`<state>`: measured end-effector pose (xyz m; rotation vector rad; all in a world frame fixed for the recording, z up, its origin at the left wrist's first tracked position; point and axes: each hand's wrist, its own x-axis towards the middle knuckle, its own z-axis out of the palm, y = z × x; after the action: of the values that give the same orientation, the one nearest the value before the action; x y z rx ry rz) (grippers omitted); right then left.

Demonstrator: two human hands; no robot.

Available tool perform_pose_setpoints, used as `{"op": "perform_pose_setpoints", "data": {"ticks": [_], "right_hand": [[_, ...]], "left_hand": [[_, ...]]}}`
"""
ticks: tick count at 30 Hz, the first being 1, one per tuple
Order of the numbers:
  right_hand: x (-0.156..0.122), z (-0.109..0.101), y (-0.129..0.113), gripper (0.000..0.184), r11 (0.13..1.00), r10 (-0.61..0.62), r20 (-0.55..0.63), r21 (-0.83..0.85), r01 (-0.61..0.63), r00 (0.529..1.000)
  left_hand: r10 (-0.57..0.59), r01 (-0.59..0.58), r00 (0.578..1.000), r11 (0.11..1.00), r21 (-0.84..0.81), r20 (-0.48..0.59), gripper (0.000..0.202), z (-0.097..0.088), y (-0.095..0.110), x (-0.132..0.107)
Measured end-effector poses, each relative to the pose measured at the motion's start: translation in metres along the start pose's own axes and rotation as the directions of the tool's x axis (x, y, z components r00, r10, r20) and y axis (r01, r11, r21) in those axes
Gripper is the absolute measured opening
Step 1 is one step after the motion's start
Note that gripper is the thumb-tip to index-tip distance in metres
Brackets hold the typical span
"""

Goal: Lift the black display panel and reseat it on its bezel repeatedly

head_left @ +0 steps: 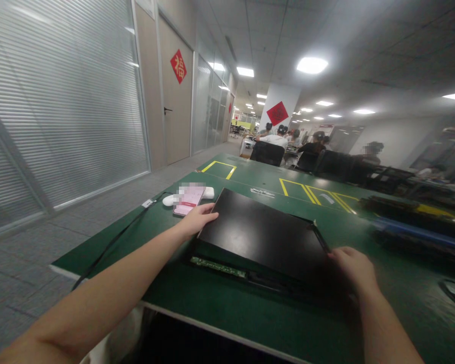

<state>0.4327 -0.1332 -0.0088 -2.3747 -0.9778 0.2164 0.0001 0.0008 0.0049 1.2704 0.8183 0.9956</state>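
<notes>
A flat black display panel [265, 237] lies slightly tilted over the green table, between my hands. My left hand [199, 217] grips its left edge, thumb on top and fingers partly hidden. My right hand [354, 268] is closed at the right edge, where a thin black frame strip [320, 235] runs along the side. Whether these fingers pinch the strip alone or the panel with it, I cannot tell. Along the near side, a narrow green circuit board [218, 267] shows below the panel, beside a dark strip.
A phone [189, 199] with a pink screen lies beyond my left hand, near a white mouse-like object [169, 200]. A black cable [117, 242] crosses the left table edge. Blurred dark and blue items [420, 230] lie at right. Yellow tape [307, 191] marks the table [167, 298]. People sit farther back.
</notes>
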Motion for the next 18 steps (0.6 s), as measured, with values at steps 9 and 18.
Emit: {"op": "perform_pose_setpoints", "data": {"ticks": [9, 18], "right_hand": [[-0.003, -0.003, -0.004, 0.026, 1.0, 0.011, 0.005, -0.024, -0.011, 1.0], [-0.002, 0.001, -0.001, 0.026, 0.999, 0.033, 0.012, 0.02, -0.034, 0.999]], "left_hand": [[0.075, -0.07, 0.997, 0.923, 0.377, 0.001, 0.039, -0.006, -0.006, 0.003], [0.228, -0.16, 0.974, 0.692, 0.704, -0.003, 0.017, -0.01, -0.011, 0.01]]}}
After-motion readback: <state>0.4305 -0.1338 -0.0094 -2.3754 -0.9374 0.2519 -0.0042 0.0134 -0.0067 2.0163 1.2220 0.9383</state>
